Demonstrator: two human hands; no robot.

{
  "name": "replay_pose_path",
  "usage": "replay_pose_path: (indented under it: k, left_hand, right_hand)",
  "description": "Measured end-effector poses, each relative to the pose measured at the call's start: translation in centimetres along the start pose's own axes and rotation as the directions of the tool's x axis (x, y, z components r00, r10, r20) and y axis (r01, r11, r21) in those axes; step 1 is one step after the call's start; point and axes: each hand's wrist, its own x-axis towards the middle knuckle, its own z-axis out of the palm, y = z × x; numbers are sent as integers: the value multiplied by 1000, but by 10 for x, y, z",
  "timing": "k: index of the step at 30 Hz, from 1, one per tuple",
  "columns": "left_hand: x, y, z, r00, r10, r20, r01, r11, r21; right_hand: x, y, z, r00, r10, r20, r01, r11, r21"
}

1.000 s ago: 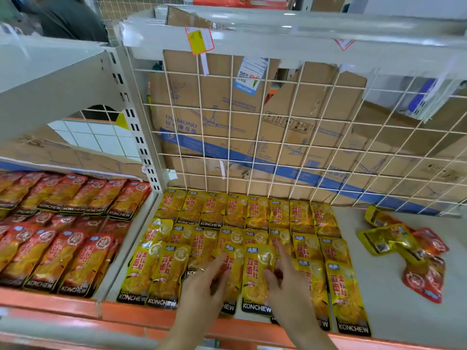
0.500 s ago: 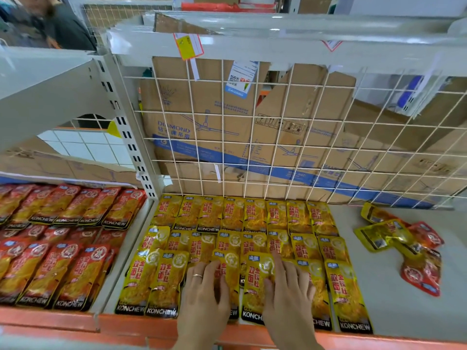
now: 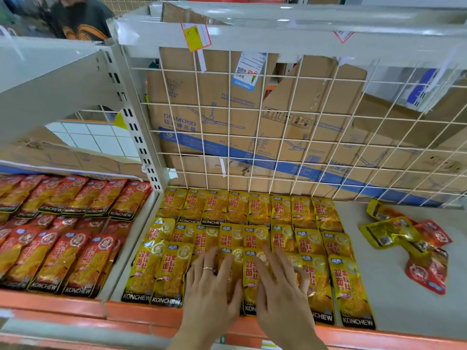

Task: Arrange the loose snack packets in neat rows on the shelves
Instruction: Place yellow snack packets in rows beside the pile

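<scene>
Yellow snack packets (image 3: 255,213) lie in three overlapping rows on the grey shelf (image 3: 394,306). My left hand (image 3: 214,284), with a ring on one finger, lies flat with spread fingers on the front-row packets. My right hand (image 3: 280,286) lies flat beside it on the neighbouring front-row yellow packet (image 3: 250,286). Both hands press down and hold nothing. A loose heap of yellow and red packets (image 3: 409,246) lies at the shelf's right side, apart from the rows.
Red packets (image 3: 63,238) fill the neighbouring shelf on the left in rows. A white wire grid (image 3: 278,137) backs the shelf, with cardboard boxes behind it. An orange lip (image 3: 141,314) edges the shelf front. A person (image 3: 75,18) stands at the top left.
Both hands have slid forward over the front-row yellow packets and flattened, fingers spreading. The camera has tilted slightly, so the shelf sits lower in view.
</scene>
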Motion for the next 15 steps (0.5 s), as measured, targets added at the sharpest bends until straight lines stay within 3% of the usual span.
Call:
replay_pose_path:
  k: [12,15]
  left_hand:
    - [2,0,0,987,-34,155,32,999,17]
    - [6,4,-1,985,-67,157,64,998,26]
  right_hand:
    - [0,-1,6,996,16,93,-14,1000,-22]
    - [5,-1,5,997,43,59,-43,999,3]
